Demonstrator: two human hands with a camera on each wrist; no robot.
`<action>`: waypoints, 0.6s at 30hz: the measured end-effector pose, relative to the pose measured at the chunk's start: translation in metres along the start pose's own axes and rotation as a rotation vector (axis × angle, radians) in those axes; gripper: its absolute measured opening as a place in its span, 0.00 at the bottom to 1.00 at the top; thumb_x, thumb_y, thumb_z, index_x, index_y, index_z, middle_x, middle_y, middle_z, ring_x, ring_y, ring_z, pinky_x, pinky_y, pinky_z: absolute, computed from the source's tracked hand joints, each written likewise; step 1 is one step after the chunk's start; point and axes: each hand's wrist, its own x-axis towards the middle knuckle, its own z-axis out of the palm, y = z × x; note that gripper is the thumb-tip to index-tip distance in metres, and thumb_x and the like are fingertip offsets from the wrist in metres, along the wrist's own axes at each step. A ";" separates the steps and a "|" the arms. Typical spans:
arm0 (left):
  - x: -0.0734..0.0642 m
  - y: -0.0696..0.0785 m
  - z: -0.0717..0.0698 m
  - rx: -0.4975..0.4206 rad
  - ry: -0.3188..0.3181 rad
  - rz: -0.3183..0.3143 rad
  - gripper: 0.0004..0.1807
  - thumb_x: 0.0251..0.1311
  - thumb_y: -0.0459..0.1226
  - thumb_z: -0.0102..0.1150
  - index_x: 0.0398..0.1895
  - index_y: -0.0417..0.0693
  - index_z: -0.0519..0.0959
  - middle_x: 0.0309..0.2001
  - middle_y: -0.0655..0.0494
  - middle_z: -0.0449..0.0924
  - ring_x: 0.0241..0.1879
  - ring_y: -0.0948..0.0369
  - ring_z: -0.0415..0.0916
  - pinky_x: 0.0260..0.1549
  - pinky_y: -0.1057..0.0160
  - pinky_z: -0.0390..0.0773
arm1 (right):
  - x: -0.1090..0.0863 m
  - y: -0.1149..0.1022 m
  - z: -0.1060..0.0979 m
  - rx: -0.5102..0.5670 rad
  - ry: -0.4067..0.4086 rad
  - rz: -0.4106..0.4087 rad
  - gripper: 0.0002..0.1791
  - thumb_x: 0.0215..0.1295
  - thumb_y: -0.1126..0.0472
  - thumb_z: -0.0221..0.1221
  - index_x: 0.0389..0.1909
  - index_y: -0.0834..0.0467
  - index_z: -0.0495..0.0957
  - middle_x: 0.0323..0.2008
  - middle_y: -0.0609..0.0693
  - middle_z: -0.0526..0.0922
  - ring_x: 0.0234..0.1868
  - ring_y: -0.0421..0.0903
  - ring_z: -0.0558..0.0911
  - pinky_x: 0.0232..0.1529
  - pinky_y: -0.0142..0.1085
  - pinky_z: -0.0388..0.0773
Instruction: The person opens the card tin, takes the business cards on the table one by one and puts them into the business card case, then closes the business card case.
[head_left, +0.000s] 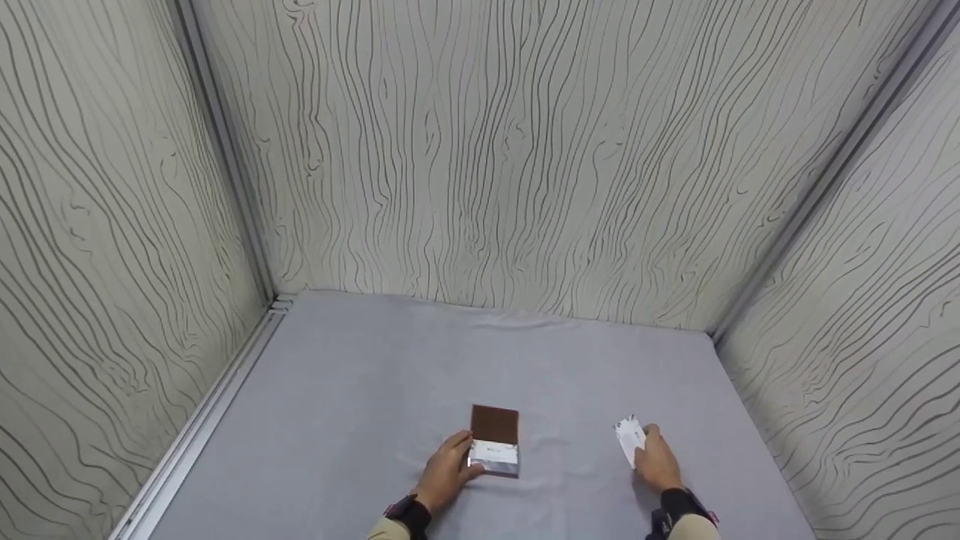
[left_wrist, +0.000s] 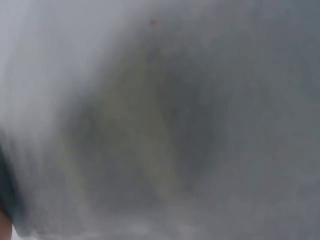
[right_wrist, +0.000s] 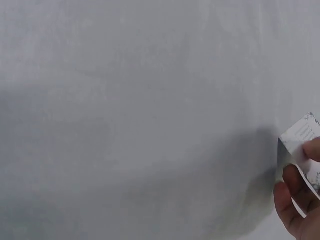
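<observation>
In the head view an opened card case point(head_left: 495, 426) lies on the grey cloth, its brown lid folded back away from me. White printed cards point(head_left: 495, 452) show in its nearer, silver-edged half. My left hand point(head_left: 446, 469) grips the case at its left side, thumb by the near corner and fingers along the edge. Off to the right, my right hand point(head_left: 657, 459) pinches white business cards point(head_left: 628, 439) with dark floral corners; how many cannot be told. The right wrist view shows those cards point(right_wrist: 302, 135) between thumb and fingers, tilted above the cloth.
Grey cloth point(head_left: 360, 375) covers the table, with slight wrinkles. Pale wall panels with a wood-line pattern point(head_left: 480, 165) rise at the back and both sides. A metal rail point(head_left: 202, 420) runs along the left edge. The left wrist view is mostly blurred cloth.
</observation>
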 end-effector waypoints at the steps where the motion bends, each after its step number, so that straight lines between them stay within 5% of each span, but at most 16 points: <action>1: 0.000 0.000 0.000 0.000 -0.002 -0.002 0.30 0.57 0.41 0.69 0.55 0.26 0.76 0.59 0.38 0.75 0.60 0.44 0.72 0.60 0.49 0.73 | 0.000 -0.002 0.001 0.007 0.017 -0.017 0.18 0.58 0.76 0.52 0.50 0.78 0.64 0.39 0.73 0.77 0.40 0.64 0.78 0.43 0.58 0.75; 9: -0.001 -0.001 -0.001 -0.009 0.000 0.022 0.30 0.57 0.39 0.69 0.55 0.24 0.76 0.59 0.36 0.75 0.60 0.42 0.72 0.60 0.48 0.73 | -0.001 -0.020 0.012 0.007 0.134 -0.167 0.17 0.59 0.79 0.51 0.50 0.75 0.69 0.43 0.72 0.78 0.43 0.65 0.79 0.45 0.58 0.76; 18: 0.000 0.002 -0.003 -0.018 0.004 0.025 0.30 0.57 0.40 0.69 0.55 0.24 0.76 0.58 0.36 0.75 0.59 0.42 0.72 0.59 0.48 0.73 | -0.001 -0.053 0.027 0.048 0.081 -0.236 0.16 0.63 0.78 0.51 0.52 0.71 0.72 0.47 0.67 0.79 0.49 0.64 0.79 0.50 0.58 0.76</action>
